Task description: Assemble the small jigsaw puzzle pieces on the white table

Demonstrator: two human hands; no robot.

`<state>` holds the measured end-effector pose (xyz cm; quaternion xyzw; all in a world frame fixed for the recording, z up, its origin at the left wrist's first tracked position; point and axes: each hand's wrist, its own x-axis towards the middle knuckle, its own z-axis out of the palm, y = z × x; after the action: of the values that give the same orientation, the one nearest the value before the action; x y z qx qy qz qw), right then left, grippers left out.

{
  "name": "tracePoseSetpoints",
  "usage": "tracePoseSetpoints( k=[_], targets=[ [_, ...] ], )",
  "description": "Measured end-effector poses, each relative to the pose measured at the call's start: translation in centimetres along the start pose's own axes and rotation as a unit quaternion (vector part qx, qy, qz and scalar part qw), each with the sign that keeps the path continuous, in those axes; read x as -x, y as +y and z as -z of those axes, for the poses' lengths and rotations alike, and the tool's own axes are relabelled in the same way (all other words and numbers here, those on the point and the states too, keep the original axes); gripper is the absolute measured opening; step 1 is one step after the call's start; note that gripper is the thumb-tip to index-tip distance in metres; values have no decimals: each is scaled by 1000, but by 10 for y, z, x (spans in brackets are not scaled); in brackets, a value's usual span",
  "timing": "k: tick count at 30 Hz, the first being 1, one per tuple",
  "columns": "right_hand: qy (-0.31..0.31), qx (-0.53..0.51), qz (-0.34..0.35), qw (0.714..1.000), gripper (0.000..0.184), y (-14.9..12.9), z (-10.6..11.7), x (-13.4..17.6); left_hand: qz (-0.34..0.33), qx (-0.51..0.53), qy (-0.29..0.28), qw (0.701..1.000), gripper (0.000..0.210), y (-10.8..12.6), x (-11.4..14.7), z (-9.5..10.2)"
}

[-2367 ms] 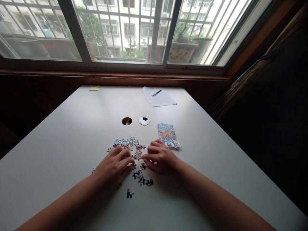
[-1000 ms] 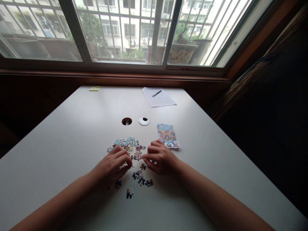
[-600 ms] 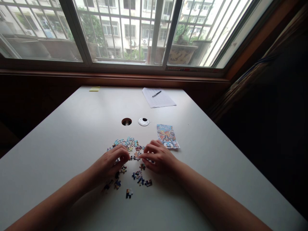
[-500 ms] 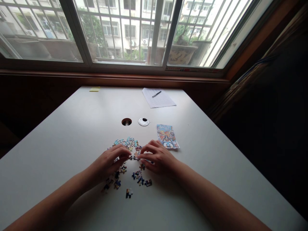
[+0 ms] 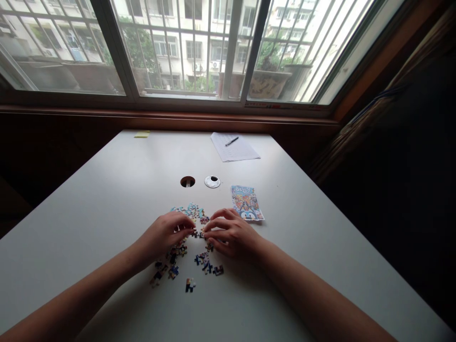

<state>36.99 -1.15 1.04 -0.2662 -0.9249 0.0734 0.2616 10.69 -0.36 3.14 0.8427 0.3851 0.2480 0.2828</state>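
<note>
Left hand (image 5: 167,234) and right hand (image 5: 232,236) flank puzzle pieces (image 5: 198,234); I cannot tell whether either grip holds one.

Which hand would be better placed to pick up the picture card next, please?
Probably the right hand: it lies right beside the card. The left hand is farther off, among the puzzle pieces, with the right hand between it and the card.

There are two hands (image 5: 166,236) (image 5: 234,235), one card (image 5: 245,202), one pen (image 5: 232,141) and many puzzle pieces (image 5: 190,286).
</note>
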Motion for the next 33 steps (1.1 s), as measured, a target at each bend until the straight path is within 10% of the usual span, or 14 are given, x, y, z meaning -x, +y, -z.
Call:
tracePoseSetpoints(
  k=[33],
  targets=[
    [7, -4, 6, 1000, 13, 0, 3, -2, -48, -115, 34, 992, 8, -5, -14, -24]
  ],
)
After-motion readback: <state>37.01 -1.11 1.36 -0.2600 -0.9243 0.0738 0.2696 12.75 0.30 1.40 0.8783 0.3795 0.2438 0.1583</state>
